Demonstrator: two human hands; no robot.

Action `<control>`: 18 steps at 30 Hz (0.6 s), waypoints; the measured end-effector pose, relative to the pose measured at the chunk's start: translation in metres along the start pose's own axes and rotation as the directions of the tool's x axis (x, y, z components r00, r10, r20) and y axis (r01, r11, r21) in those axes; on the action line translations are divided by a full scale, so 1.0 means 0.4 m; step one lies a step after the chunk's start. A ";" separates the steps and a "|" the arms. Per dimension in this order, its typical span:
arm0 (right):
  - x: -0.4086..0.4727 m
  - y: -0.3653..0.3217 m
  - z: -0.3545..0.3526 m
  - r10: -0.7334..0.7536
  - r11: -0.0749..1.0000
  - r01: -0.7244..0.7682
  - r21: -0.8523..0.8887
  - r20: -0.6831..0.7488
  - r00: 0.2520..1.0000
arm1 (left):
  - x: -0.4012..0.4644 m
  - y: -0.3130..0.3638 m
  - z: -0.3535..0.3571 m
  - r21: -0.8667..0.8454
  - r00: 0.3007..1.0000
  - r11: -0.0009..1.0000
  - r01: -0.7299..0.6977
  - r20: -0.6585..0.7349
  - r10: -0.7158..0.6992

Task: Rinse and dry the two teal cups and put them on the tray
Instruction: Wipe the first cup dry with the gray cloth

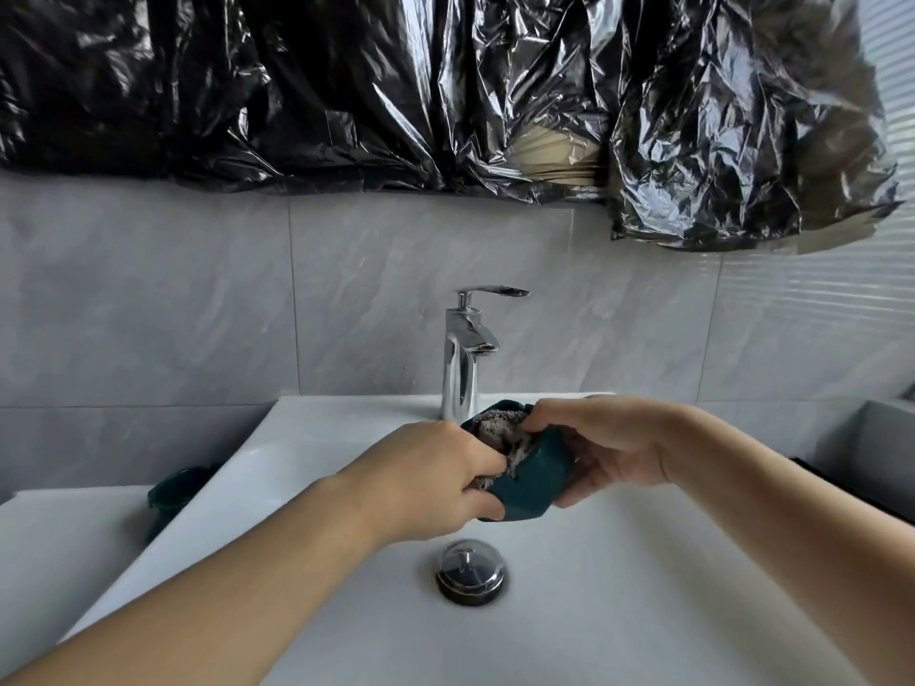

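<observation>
A teal cup [532, 480] is held above the white sink [643, 586], just in front of the faucet. A grey cloth [500, 430] is stuffed into its mouth. My left hand [431, 475] grips the cloth and the cup's lower left side. My right hand [609, 445] holds the cup from the right, with its fingers over the rim and the cloth. The second teal cup [173, 490] stands on the counter left of the sink, partly hidden by the sink's edge.
A chrome faucet [465, 354] stands at the back of the sink, with no water visibly running. A chrome drain plug [469, 571] sits in the basin. Black plastic sheeting [445, 91] covers the wall above. A dark-edged object [861, 492] lies at the right.
</observation>
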State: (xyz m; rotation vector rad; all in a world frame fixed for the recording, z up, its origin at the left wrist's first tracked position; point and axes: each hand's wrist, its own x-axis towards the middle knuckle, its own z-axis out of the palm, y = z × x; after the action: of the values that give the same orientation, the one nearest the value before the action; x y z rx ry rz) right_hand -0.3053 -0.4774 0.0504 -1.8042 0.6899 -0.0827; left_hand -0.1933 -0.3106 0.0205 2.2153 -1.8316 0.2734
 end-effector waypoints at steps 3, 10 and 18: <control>0.010 0.015 -0.012 0.035 0.996 -0.041 0.078 0.070 0.997 | 0.002 -0.017 -0.002 0.087 0.997 0.993 -0.082 0.020 0.080; 0.026 0.056 -0.033 -0.033 0.994 0.021 0.110 0.114 0.993 | 0.015 -0.015 0.006 -0.023 0.992 1.000 -0.015 0.122 0.018; 0.027 0.054 0.003 -0.063 0.993 0.055 0.103 0.076 0.995 | 0.018 0.026 0.043 -0.123 0.984 0.976 0.179 0.038 -0.176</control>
State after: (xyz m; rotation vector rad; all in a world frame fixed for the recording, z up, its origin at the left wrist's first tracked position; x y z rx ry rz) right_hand -0.3048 -0.4857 0.0278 -1.7217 0.5667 -0.0837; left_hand -0.2026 -0.3243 0.0072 2.2841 -1.6020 0.0913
